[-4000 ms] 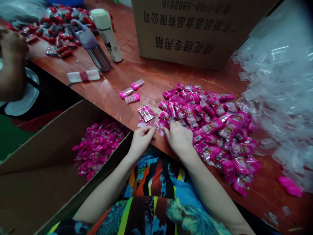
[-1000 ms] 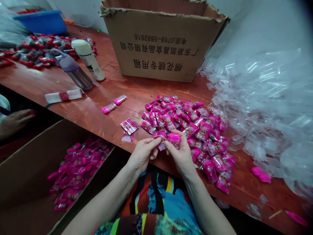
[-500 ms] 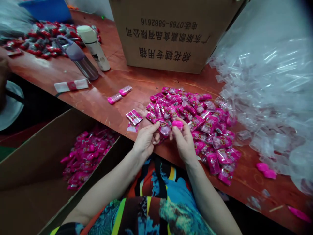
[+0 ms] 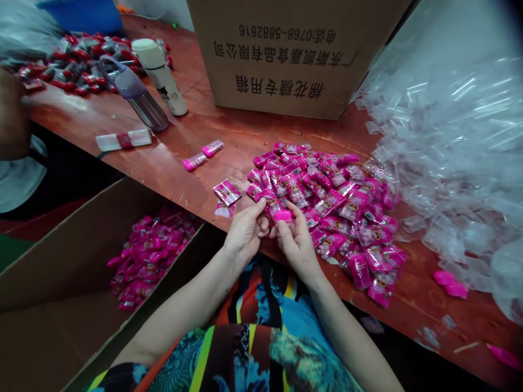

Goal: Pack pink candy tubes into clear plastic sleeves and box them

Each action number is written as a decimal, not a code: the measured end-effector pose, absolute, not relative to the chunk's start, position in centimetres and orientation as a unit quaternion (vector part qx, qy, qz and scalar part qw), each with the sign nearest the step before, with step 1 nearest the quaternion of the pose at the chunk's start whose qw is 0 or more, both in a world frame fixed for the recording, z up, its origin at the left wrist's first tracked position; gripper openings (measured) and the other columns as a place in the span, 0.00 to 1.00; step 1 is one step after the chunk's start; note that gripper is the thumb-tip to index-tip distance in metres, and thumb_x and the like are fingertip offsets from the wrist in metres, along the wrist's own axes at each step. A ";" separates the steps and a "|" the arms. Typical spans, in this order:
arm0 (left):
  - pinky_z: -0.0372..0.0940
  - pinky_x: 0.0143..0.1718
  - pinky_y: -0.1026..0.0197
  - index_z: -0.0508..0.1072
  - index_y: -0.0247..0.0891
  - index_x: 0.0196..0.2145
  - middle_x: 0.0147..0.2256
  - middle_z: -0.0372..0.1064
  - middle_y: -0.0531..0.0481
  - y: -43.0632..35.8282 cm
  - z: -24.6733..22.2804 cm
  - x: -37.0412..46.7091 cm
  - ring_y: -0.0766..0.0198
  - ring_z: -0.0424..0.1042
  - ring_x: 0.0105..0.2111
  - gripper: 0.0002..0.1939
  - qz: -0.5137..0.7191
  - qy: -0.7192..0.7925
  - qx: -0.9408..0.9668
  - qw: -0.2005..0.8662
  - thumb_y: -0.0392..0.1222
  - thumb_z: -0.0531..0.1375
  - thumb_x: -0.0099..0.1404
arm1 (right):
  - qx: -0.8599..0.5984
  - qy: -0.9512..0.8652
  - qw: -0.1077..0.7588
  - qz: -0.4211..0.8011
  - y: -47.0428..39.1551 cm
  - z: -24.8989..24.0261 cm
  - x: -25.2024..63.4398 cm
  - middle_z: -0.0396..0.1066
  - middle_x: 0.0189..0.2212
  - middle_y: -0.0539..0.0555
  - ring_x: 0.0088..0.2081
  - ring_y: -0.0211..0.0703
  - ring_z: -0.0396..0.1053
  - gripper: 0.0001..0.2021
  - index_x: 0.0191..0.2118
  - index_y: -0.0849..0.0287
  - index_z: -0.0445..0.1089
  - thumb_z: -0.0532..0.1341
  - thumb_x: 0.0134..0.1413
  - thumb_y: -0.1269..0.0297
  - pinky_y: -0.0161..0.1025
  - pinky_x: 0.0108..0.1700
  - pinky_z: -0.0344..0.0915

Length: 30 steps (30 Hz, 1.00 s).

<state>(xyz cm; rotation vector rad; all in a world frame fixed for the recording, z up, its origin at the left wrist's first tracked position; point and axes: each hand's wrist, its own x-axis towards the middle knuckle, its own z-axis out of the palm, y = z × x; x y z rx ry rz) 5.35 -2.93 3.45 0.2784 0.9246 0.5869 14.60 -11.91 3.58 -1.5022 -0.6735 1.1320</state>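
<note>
My left hand has thumb and fingers closed on a small pink-wrapped candy bottle, just above the table's front edge. At the bottle's near end is a bright pink cap, pinched by my right hand. The cap touches the bottle or lies right against it; whether it is seated I cannot tell. Right behind my fingers spreads a pile of similar pink candy bottles, with pale pellets showing through some of them. To the left of my hands lie flat pink printed wrappers.
An open carton of pink bottles stands below the table at left. Behind are a large cardboard box, two drink flasks and a red-capped heap. Clear plastic containers cover the right. Another person's arm shows far left.
My right hand has moved left with the pink cap, bringing it to the end of the bottle in my left hand. Another person's arm has come further into view at left.
</note>
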 end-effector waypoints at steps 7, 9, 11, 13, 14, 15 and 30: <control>0.44 0.13 0.69 0.68 0.35 0.25 0.13 0.60 0.56 -2.8 3.5 4.9 0.73 0.56 0.11 0.16 0.277 0.434 0.146 0.845 0.46 0.68 0.61 | -0.616 -0.242 0.562 0.496 -11.6 3.7 15.0 0.70 0.26 0.45 0.23 0.32 0.61 0.30 0.66 0.52 0.52 0.60 0.64 0.50 0.30 0.25 0.57; 0.45 0.13 0.69 0.69 0.35 0.25 0.13 0.60 0.55 -2.9 3.4 4.7 0.72 0.59 0.12 0.16 0.261 0.422 0.165 0.852 0.46 0.67 0.62 | -0.615 -0.271 0.558 0.487 -11.6 3.7 15.0 0.69 0.27 0.45 0.24 0.33 0.63 0.30 0.67 0.53 0.52 0.60 0.64 0.51 0.32 0.27 0.59; 0.46 0.14 0.69 0.69 0.35 0.25 0.12 0.60 0.55 -2.9 3.3 4.6 0.70 0.61 0.12 0.17 0.240 0.408 0.189 0.860 0.49 0.66 0.63 | -0.605 -0.301 0.546 0.495 -11.8 3.7 15.0 0.69 0.27 0.46 0.27 0.35 0.66 0.32 0.67 0.55 0.52 0.61 0.64 0.51 0.33 0.29 0.62; 0.47 0.14 0.68 0.69 0.35 0.25 0.12 0.59 0.55 -3.0 3.3 4.5 0.68 0.63 0.12 0.18 0.219 0.393 0.208 0.868 0.52 0.65 0.63 | -0.593 -0.307 0.536 0.517 -11.9 3.8 15.0 0.68 0.27 0.46 0.28 0.37 0.67 0.33 0.69 0.55 0.50 0.60 0.64 0.50 0.34 0.30 0.64; 0.47 0.14 0.68 0.69 0.35 0.25 0.12 0.59 0.56 -3.0 3.4 4.4 0.68 0.63 0.12 0.19 0.211 0.389 0.215 0.871 0.53 0.66 0.63 | -0.588 -0.303 0.531 0.529 -12.0 3.8 15.0 0.68 0.26 0.46 0.28 0.37 0.67 0.34 0.69 0.55 0.49 0.60 0.64 0.49 0.35 0.30 0.64; 0.46 0.14 0.69 0.69 0.35 0.25 0.12 0.59 0.56 -3.0 3.5 4.4 0.69 0.63 0.12 0.20 0.201 0.385 0.223 0.873 0.54 0.67 0.61 | -0.586 -0.300 0.526 0.538 -12.0 3.8 15.1 0.67 0.26 0.46 0.27 0.37 0.67 0.35 0.70 0.55 0.47 0.60 0.64 0.49 0.35 0.29 0.64; 0.47 0.16 0.70 0.69 0.34 0.25 0.13 0.55 0.59 -3.2 3.6 4.5 0.76 0.53 0.13 0.24 0.212 0.346 0.216 0.888 0.58 0.70 0.57 | -0.554 -0.273 0.504 0.603 -12.8 4.5 15.5 0.66 0.27 0.44 0.17 0.31 0.54 0.33 0.71 0.49 0.43 0.56 0.67 0.52 0.31 0.20 0.55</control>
